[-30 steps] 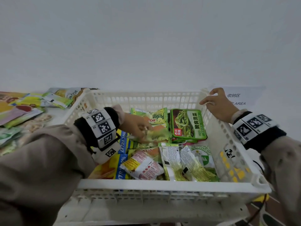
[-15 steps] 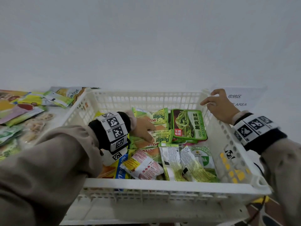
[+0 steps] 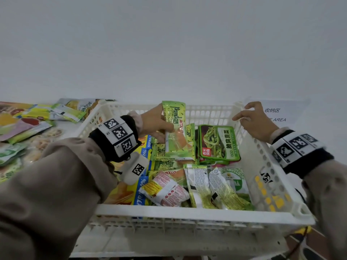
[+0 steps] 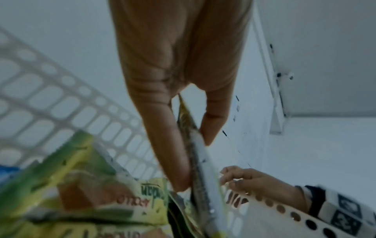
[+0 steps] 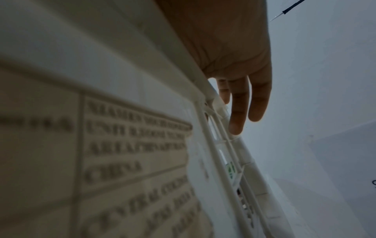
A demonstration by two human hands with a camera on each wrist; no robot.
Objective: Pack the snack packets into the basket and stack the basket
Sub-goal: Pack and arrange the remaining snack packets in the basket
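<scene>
A: White plastic all round: the basket (image 3: 195, 210) sits in front of the person, more than half covered with snack packets lying flat. What is different from a moment ago?

B: The left hand (image 3: 155, 121). Half a second back it lay low among the packets with a green Pandan packet (image 3: 175, 128) flat under its fingers. Now it is raised toward the far wall of the basket and that packet stands nearly upright, thumb on one face and fingers on the other. The left wrist view shows the pinch edge-on.

A: So it is lifted out of the pile, not dropped in?

B: Lifted, yes, but it hangs over the basket's far middle, above the other Pandan packets (image 3: 165, 164). I judge this a rearranging step: turning it to lie tidier beside the dark green vegetable packet (image 3: 218, 143) on the right.

A: And the right hand (image 3: 257, 122)?

B: Unmoved. It rests on the far right rim, fingers loosely curled over the edge, steadying the basket. In the right wrist view the fingertips hang past the rim; they do not clamp it.

A: How far along is the packing?

B: Not finished. Loose packets (image 3: 24, 126) lie on the table to the left, outside the basket. Those must go in before any stacking, and the upright one needs laying flat so the load stays below the rim.
</scene>
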